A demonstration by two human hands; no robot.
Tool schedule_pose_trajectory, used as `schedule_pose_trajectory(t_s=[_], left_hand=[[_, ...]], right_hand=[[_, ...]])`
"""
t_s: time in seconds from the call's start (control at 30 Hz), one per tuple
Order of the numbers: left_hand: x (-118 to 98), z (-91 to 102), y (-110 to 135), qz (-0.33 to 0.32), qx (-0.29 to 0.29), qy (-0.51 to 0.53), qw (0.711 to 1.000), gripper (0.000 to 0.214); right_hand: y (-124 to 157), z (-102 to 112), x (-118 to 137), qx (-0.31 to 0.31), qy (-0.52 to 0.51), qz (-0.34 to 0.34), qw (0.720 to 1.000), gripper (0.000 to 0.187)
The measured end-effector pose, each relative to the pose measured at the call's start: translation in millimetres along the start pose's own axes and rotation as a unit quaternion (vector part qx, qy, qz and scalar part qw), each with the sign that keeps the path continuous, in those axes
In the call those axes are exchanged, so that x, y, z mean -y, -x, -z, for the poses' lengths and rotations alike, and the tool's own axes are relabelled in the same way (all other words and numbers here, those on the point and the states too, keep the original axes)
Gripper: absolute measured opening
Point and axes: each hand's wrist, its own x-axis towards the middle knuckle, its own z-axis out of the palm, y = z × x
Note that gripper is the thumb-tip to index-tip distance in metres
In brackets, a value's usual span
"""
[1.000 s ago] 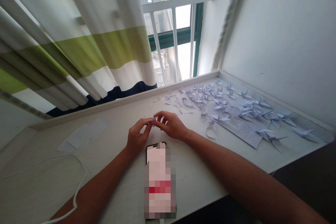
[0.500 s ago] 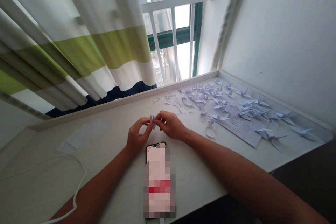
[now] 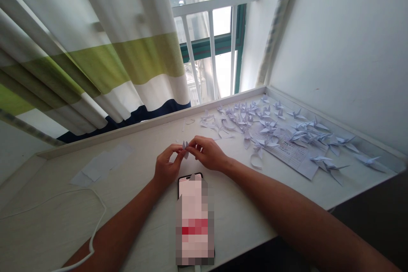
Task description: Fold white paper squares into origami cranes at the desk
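Over the white desk [image 3: 143,216], a small folded piece of white paper [image 3: 185,145] stands between my two hands, its two narrow points facing up. My left hand [image 3: 167,162] pinches it from the left with thumb and fingers. From the right, the fingertips of my right hand [image 3: 207,151] are closed on its other side. Its lower part is partly hidden by my fingers. Just below my hands lies a phone [image 3: 194,212] with a lit, blurred-out screen.
Many folded paper cranes [image 3: 264,112] cover the desk's right side, some on a printed sheet [image 3: 296,157]. Paper strips [image 3: 208,123] lie near the back edge. Loose paper sheets [image 3: 98,165] and a white cable [image 3: 102,204] are at left. A striped curtain [image 3: 127,59] hangs behind.
Almost nothing differs. Both hands keep their pinch on the folded paper in the same place; the whole view has shifted very slightly.
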Motion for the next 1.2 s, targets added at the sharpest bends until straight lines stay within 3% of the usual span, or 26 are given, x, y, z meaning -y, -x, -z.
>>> schedule_pose_trajectory(t_s=[0.8,1.0,1.2], left_hand=[[3.7,1.2,-1.1,-0.039,0.015,0.021,0.999,0.014],[2.3,-2.5,-2.6,-0.04,-0.013,0.004,0.999,0.015],[-0.5,-3.5,-4.0,-0.034,-0.036,0.002,0.999,0.01]], right_hand=[[-1.4,1.3,-2.2,-0.007,-0.003,-0.015,1.0,0.017],[-1.6,-0.2,-0.2,-0.025,-0.037,-0.035,0.998,0.018],[0.1,-0.4,-0.2,-0.019,-0.049,-0.012,0.999,0.019]])
